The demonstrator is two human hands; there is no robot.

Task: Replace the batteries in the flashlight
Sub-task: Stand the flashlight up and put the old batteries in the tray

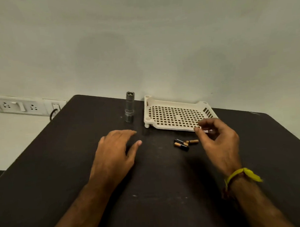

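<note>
A grey metal flashlight point(129, 106) stands upright near the far edge of the dark table point(61, 161). Three small black-and-gold batteries point(184, 143) lie loose together on the table, just in front of the white tray. My left hand point(115, 153) rests flat on the table, fingers apart, below the flashlight and holding nothing. My right hand point(218, 141) hovers just right of the batteries, its fingers curled and apart, with nothing visible in them.
A white perforated plastic tray point(176, 116) sits at the back, right of the flashlight; my right fingertips overlap its front corner. A wall socket panel point(23, 106) with a black cable is at the left, beyond the table's edge. The wall is close behind.
</note>
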